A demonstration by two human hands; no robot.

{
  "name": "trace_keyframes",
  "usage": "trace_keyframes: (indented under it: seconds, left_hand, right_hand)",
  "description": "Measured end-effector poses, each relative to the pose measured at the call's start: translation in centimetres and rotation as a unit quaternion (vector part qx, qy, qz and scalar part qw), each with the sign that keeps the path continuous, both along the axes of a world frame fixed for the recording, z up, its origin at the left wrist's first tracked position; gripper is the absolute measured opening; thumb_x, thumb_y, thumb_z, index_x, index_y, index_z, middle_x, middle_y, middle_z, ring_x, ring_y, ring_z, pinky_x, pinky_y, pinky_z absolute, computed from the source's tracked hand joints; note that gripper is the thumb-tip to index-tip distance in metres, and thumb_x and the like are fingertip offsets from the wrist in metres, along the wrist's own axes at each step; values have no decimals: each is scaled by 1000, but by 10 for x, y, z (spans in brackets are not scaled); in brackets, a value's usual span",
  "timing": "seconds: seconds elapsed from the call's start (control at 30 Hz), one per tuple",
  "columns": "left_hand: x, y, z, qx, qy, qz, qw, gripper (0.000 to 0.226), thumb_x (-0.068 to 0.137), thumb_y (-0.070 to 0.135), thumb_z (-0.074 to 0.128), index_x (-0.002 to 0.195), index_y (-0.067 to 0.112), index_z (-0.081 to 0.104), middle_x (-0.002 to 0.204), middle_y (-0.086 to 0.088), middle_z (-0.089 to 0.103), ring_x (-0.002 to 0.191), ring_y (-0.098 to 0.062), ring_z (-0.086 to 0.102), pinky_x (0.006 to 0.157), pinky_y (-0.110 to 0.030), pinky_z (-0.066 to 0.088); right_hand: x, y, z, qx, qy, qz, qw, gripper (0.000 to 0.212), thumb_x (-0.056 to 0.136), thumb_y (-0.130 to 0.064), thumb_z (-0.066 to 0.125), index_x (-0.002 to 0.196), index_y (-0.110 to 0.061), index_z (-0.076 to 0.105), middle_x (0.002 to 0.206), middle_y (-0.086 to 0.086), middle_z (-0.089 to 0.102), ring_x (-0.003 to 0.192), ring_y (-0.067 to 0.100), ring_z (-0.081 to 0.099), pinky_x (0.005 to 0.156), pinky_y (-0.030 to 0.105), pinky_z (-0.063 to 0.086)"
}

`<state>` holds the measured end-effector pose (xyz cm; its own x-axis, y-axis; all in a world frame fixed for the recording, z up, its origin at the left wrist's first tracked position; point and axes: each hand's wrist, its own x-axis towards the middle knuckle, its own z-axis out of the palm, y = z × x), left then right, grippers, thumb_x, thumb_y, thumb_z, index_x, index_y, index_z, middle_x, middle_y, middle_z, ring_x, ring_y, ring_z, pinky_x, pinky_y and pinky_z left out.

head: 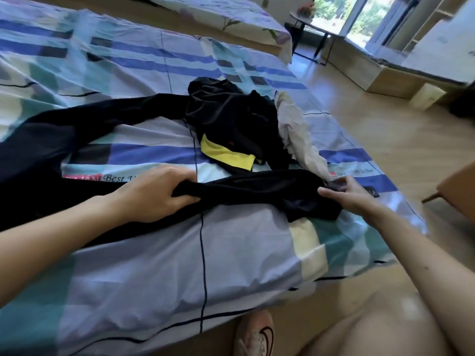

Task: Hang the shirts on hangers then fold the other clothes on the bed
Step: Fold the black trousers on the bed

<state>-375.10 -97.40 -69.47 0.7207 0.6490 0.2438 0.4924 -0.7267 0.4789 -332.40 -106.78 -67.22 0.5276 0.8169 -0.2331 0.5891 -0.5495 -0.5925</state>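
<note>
A long black garment [257, 186] lies across the near part of the bed [154, 265], looping away to the left. Just behind it sits a heap [231, 116] of dark clothes with a yellow patch, and a pale cloth [295, 129] lies against its right side. The left hand [154, 194] grips a bunched stretch of the garment, fingers curled round it. The right hand [354, 196] pinches its end between thumb and fingers.

The black garment [257, 187] ran off the left edge — full extent unknown. The left hand [154, 194] covered part of the lettering on the bed [159, 265]. Right hand [349, 194] fingertips were blurred.
</note>
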Motion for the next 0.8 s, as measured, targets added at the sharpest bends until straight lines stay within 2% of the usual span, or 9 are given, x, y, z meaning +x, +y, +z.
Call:
trace_keyframes:
  seconds: [0.1,0.17,0.23,0.37,0.47,0.53,0.57,0.67,0.8]
  left_hand:
    - [2,-1,6,-48,-33,19,998,22,92,28,68,80,35,51,71,13,60,69,-7,55,63,-32,45]
    - [3,-3,8,-46,-43,20,998,15,95,27,64,84,33,55,73,13,61,70,-7,56,65,-30,45]
    - [2,0,14,-52,-59,21,997,14,97,34,58,85,28,60,75,11,62,73,-7,57,68,-27,44]
    - [-4,10,39,-162,-126,27,978,50,94,54,51,86,8,68,78,6,67,72,-6,58,69,-25,47]
    - [-9,14,58,-303,-222,49,926,35,98,36,52,90,11,75,79,-5,74,63,-16,65,54,-20,51]
    - [-15,19,64,-335,-249,48,907,35,97,37,51,89,15,79,80,-9,75,60,-16,68,51,-17,54]
    - [-17,20,66,-347,-256,39,902,36,95,42,55,89,15,79,80,-10,75,60,-15,69,52,-17,54]
    - [-19,26,62,-346,-234,32,908,48,83,58,65,96,14,77,83,-12,76,63,-20,69,53,-19,55]
    - [-15,37,35,-236,-146,98,956,35,87,57,65,84,22,72,69,6,70,61,-10,61,54,-19,47]
  right_hand:
    - [4,-5,-2,-29,109,-46,993,41,83,-11,81,115,-9,55,93,4,65,73,11,63,55,25,47]
    - [7,-6,1,-35,153,-34,987,27,81,2,75,106,7,66,79,14,67,53,18,63,41,26,46]
    - [9,-7,11,-6,173,-31,984,16,82,6,70,97,7,68,71,15,62,43,19,56,34,24,39]
    - [21,-13,34,136,302,-10,943,22,92,2,56,108,-8,66,77,9,66,58,19,62,45,28,47]
    - [36,-22,45,220,352,-17,910,21,86,-18,67,105,-11,67,85,8,67,69,21,62,61,38,44]
    - [40,-25,50,226,355,-35,907,53,71,-36,80,112,-5,68,86,9,65,68,21,62,61,36,44]
    - [43,-26,51,217,360,-45,906,52,76,-41,76,111,-2,70,84,8,67,67,19,63,60,31,49]
    - [43,-27,56,134,421,-124,888,32,98,-38,55,99,-10,70,82,6,70,63,18,68,56,24,57]
    - [41,-19,37,139,422,-249,861,20,99,-30,60,94,-11,53,101,12,55,73,19,66,50,24,56]
